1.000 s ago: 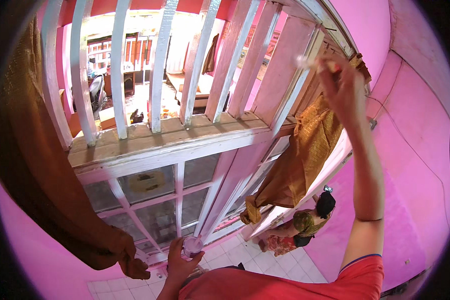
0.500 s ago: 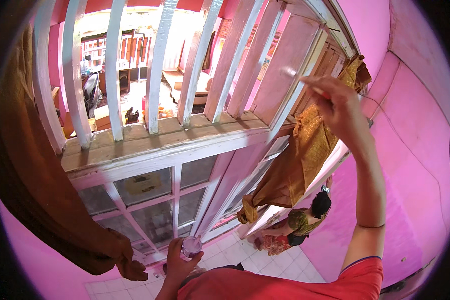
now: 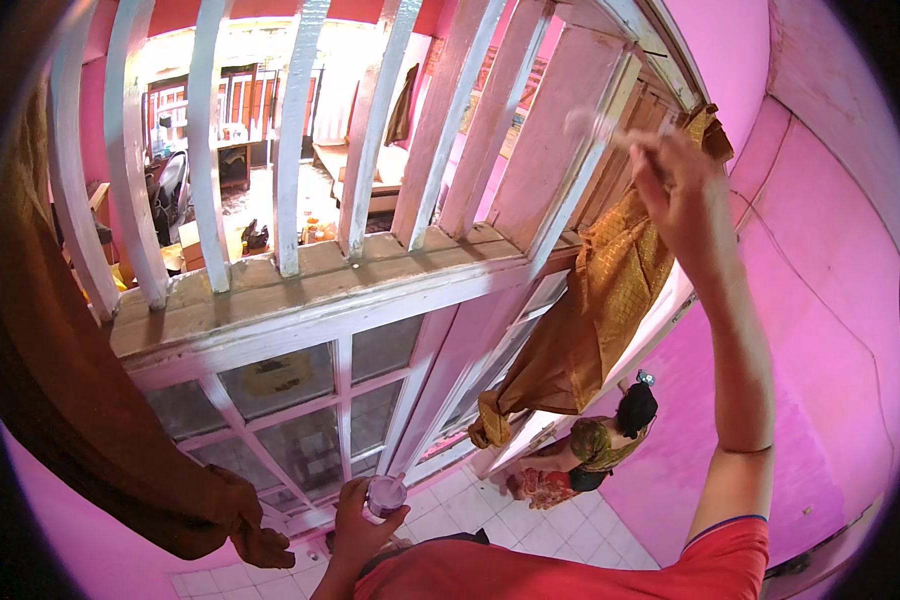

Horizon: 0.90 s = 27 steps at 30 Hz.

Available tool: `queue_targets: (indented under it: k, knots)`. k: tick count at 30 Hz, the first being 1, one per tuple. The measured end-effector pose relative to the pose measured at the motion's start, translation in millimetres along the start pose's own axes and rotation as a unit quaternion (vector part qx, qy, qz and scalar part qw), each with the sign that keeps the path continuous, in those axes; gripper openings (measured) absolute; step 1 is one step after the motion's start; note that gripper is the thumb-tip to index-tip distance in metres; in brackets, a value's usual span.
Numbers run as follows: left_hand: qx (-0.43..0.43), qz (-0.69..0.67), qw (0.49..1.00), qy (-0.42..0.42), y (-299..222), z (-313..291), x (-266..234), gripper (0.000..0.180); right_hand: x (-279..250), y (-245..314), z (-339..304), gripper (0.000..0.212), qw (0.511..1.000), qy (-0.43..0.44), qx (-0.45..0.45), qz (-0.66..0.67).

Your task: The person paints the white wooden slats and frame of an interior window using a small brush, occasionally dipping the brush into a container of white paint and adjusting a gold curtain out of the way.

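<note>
My raised right hand has its fingers pinched round a paintbrush, blurred by motion. The pale bristles are close to the white edge of the wooden frame post; whether they touch it cannot be made out. Low in front of my body, my left hand wraps round a small open can with pale lilac-white paint at its top. Left of the post stand several white slats, rising from a bare wooden sill.
Brown cloth hangs knotted at the left. A gold-brown curtain hangs beneath my right forearm. White-framed glass panes lie under the sill. Another person is below on the tiled floor. Pink wall rises at the right.
My right hand has shifted slightly, with the brush now pointing a little higher along the post. The slats and sill sit slightly further left in view. My left hand still holds the can.
</note>
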<state>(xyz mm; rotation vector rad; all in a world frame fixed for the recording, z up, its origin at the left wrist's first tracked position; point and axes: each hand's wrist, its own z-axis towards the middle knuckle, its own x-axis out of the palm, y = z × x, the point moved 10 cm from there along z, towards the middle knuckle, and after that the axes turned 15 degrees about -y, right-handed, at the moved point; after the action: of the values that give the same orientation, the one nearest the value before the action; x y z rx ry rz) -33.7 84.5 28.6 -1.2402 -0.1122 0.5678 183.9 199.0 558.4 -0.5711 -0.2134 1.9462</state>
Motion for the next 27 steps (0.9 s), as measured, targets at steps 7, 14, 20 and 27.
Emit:
queue_targets:
  k: [7, 14, 20, 27]
  knots:
    - [0.001, 0.006, 1.000, -0.028, 1.8, -1.6, -2.6, 0.065, -8.8, 14.2, 22.2, 0.016, 0.997, -0.061, -0.037, -0.006]
    - [-0.001, -0.005, 1.000, -0.017, -6.8, -1.9, -2.2, 0.064, 1.6, 16.3, 32.2, 0.014, 0.997, 0.004, -0.002, -0.073]
    - [0.043, 0.017, 0.999, -0.009, -12.5, 0.2, -1.6, 0.068, 3.3, 31.1, 34.1, 0.017, 0.998, -0.011, -0.063, -0.018]
    - [0.014, 0.002, 1.000, -0.001, -10.6, -6.2, 2.7, 0.067, -15.6, -0.7, 64.8, 0.018, 0.991, -0.072, -0.019, -0.109]
